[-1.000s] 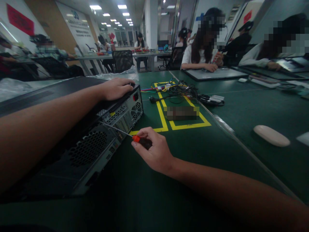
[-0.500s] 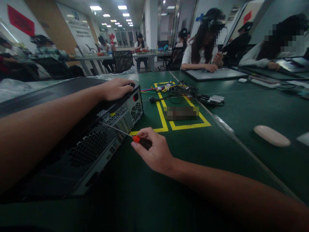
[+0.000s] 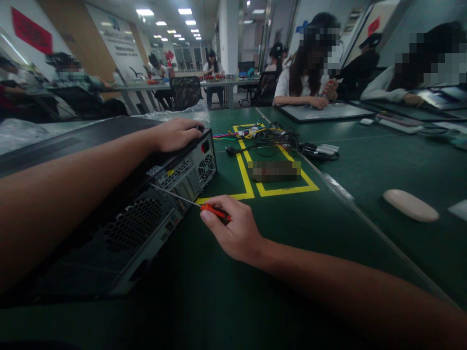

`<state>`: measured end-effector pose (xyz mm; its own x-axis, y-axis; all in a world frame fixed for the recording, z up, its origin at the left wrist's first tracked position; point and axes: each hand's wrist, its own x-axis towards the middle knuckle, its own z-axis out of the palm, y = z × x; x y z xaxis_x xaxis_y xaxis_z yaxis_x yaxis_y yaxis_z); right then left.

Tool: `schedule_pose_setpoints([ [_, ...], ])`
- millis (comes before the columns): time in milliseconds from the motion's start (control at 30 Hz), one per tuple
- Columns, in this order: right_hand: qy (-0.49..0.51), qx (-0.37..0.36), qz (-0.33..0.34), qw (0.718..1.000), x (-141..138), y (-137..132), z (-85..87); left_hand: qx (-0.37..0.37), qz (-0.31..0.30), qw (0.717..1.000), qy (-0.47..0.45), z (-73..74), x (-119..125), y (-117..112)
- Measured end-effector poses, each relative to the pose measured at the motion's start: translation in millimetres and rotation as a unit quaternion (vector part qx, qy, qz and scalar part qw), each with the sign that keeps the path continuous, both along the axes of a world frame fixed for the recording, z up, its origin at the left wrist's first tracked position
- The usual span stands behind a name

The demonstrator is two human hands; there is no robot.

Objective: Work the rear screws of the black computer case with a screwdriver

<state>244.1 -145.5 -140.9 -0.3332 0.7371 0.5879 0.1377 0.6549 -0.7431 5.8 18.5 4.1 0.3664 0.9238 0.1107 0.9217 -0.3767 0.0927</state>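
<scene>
A black computer case [image 3: 91, 141] lies at the left, its grey back panel [image 3: 186, 177] with a fan grille and slots turned toward my right hand. My left hand [image 3: 178, 134] rests flat on the top of the case near its back edge, fingers stretched out and holding nothing. With closed fingers my right hand [image 3: 237, 228] grips the red and black handle of a screwdriver [image 3: 215, 212]. The thin shaft points left, and its tip meets the back panel near the slot covers. Whether the tip sits in a screw is too small to tell.
A tangle of cables [image 3: 277, 136] lies beyond the case on the green table [image 3: 310, 272], by yellow tape marks [image 3: 248, 180] and a blurred-out object [image 3: 275, 171]. A pale oval case [image 3: 411, 205] is at the right. Other people sit across the table with flat panels [image 3: 321, 112].
The screwdriver handle has turned in my right hand, showing more red now. My right fingers have shifted slightly around it. My left hand and the computer case have stayed put.
</scene>
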Motion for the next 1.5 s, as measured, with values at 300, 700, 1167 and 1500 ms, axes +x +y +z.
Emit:
schedule_pose_setpoints([
  [300,0.008,-0.003,0.010,1.000,-0.9,0.2,-2.9,-0.002,0.001,1.000,0.001,0.0,1.1,-0.4],
  [700,0.005,-0.012,0.015,1.000,-0.7,0.7,-1.7,-0.008,0.002,1.000,-0.004,1.3,0.9,-1.8],
  [1167,0.012,-0.021,0.015,1.000,-1.6,0.1,0.0,-0.002,-0.004,1.000,-0.020,0.1,0.1,-1.0],
  [1500,0.008,-0.018,0.011,1.000,-0.4,-0.7,-1.2,-0.003,-0.001,1.000,-0.015,1.4,0.9,-2.2],
])
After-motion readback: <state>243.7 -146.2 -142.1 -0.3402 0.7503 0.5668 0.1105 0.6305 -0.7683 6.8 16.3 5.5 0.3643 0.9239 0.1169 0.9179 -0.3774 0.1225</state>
